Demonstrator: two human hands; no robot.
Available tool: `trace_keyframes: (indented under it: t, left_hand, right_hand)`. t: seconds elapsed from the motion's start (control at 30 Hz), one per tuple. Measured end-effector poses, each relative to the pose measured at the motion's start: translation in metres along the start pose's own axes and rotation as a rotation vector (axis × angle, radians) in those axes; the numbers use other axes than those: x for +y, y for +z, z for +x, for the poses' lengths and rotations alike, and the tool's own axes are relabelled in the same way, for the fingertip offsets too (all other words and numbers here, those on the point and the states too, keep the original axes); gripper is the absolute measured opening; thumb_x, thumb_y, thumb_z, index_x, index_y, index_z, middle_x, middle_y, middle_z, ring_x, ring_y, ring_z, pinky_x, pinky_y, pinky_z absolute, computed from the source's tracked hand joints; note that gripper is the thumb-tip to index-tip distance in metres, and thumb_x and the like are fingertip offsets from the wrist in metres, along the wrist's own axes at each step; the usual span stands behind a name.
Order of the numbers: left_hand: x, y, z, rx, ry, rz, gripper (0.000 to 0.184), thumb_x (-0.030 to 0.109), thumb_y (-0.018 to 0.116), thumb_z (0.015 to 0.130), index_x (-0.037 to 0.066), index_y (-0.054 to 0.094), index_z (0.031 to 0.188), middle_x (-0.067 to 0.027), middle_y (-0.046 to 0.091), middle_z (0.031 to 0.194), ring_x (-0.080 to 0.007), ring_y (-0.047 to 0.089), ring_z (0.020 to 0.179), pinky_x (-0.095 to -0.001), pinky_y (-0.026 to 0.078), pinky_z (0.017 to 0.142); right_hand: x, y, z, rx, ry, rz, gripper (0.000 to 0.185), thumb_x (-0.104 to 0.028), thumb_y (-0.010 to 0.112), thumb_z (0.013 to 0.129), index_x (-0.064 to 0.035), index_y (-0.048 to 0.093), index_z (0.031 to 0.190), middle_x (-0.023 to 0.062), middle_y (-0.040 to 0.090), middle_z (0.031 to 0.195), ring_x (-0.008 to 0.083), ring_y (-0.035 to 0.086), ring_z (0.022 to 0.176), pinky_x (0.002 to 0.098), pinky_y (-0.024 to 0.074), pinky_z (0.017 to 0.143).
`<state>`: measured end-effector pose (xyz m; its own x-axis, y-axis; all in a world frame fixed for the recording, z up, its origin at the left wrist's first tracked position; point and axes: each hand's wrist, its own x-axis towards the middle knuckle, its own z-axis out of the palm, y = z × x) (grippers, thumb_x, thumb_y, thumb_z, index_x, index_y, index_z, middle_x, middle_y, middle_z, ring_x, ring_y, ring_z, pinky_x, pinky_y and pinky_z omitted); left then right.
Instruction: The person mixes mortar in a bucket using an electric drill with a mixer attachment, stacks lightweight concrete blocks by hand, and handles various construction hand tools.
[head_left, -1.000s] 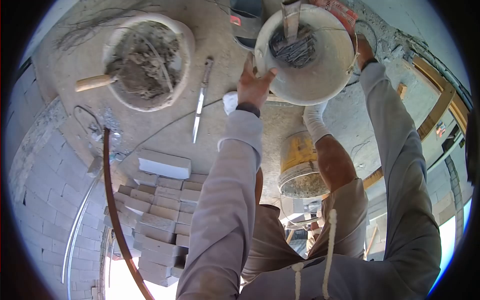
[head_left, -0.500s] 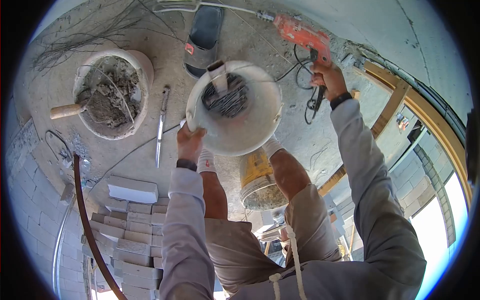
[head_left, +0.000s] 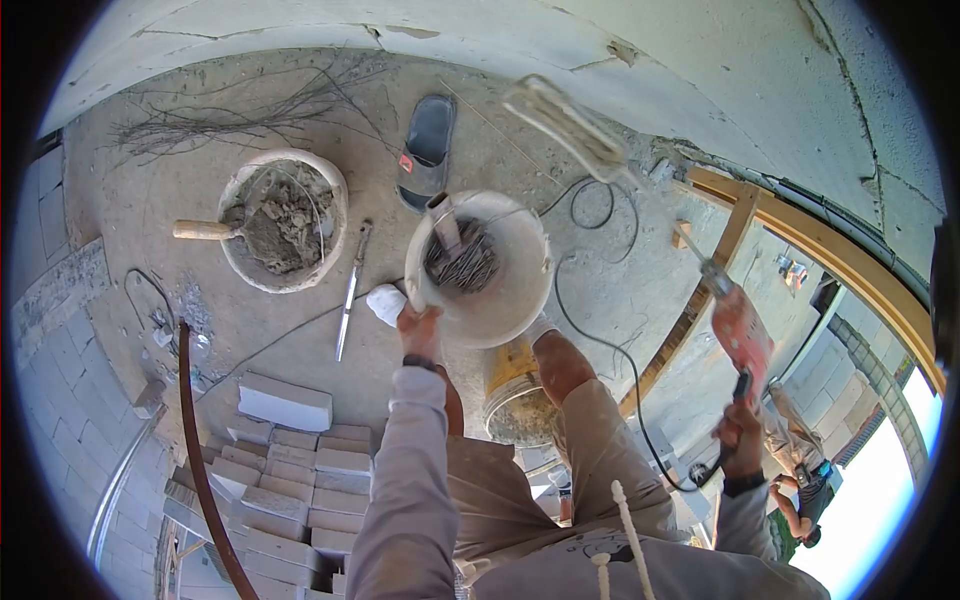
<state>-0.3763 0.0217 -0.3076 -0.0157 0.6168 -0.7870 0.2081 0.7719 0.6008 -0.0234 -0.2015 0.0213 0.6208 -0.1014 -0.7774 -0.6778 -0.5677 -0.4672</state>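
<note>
My left hand (head_left: 420, 328) is closed on the near rim of a white bucket (head_left: 522, 270). Inside that bucket lie a heap of thin dark metal pieces (head_left: 462, 262) and an upright flat bar or handle (head_left: 445, 222). My right hand (head_left: 740, 438) grips the handle of a red power drill (head_left: 742, 335), held out to the right. From the drill's chuck runs a rod with a wire mixing paddle (head_left: 565, 125), blurred by motion, its looped end near the wall. A black cord (head_left: 625, 352) trails from the drill across the floor.
To the left stands a mortar bucket (head_left: 340, 215) with a wooden-handled trowel (head_left: 205, 230). Nearby are a metal bar (head_left: 350, 300), a black slide sandal (head_left: 428, 140), stacked blocks (head_left: 285, 400) and a yellow bucket (head_left: 512, 362). A wooden frame (head_left: 735, 235) and another person (head_left: 800, 475) are at right.
My right hand has swung the drill down and back to the right, bringing the paddle fully into view. My left hand stays on the bucket rim. The camera view has shifted.
</note>
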Motion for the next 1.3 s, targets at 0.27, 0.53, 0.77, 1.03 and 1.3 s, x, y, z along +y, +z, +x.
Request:
trace_keyframes:
  t: [0.27,0.53,0.77,1.03,1.3]
  left_hand:
    - [-0.002,0.146,0.084,-0.168,0.024,-0.044,0.037,0.012,0.066,0.071,-0.001,0.061,0.104,-0.0141,0.066,0.095,-0.0240,0.063,0.088,-0.0332,0.047,0.080]
    - [-0.005,0.143,0.138,-0.027,0.316,0.118,0.052,0.030,0.065,0.078,0.005,0.052,0.122,-0.0181,0.063,0.107,-0.0325,0.060,0.098,-0.0380,0.045,0.087]
    - [-0.045,0.057,0.238,0.113,0.399,0.100,0.075,0.045,0.068,0.078,-0.005,0.042,0.128,-0.0279,0.044,0.129,-0.0329,0.049,0.112,-0.0365,0.042,0.092]
    - [0.006,0.108,0.205,-0.124,-0.353,-0.244,0.039,0.035,0.062,0.085,0.011,0.054,0.116,-0.0075,0.056,0.109,-0.0200,0.053,0.102,-0.0351,0.040,0.086]
    - [0.004,0.112,0.239,-0.042,-0.428,0.023,0.031,0.027,0.065,0.082,0.009,0.059,0.107,-0.0054,0.061,0.098,-0.0194,0.059,0.088,-0.0418,0.043,0.080]
  right_hand:
    - [-0.019,-0.023,-0.074,0.145,-0.068,-0.054,0.013,-0.013,0.051,0.071,-0.0022,0.046,0.078,0.0059,0.046,0.053,0.0121,0.044,0.040,0.0248,0.0445,0.038]
    - [-0.007,0.027,-0.056,0.027,-0.044,-0.078,0.033,-0.005,0.051,0.067,-0.0004,0.041,0.099,0.0088,0.049,0.053,0.0149,0.046,0.035,0.0251,0.0430,0.035]
    - [0.007,0.097,-0.030,-0.136,0.047,-0.184,0.033,-0.007,0.052,0.065,0.0002,0.042,0.095,0.0078,0.047,0.054,0.0157,0.047,0.036,0.0256,0.0439,0.035]
    - [0.017,0.122,-0.031,-0.102,0.045,-0.185,0.042,-0.002,0.053,0.062,0.0000,0.041,0.103,0.0074,0.050,0.060,0.0187,0.052,0.040,0.0290,0.0485,0.038]
    - [0.033,0.126,-0.025,-0.134,0.087,-0.091,0.046,0.001,0.053,0.062,-0.0004,0.041,0.106,0.0137,0.053,0.054,0.0193,0.050,0.035,0.0239,0.0358,0.029]
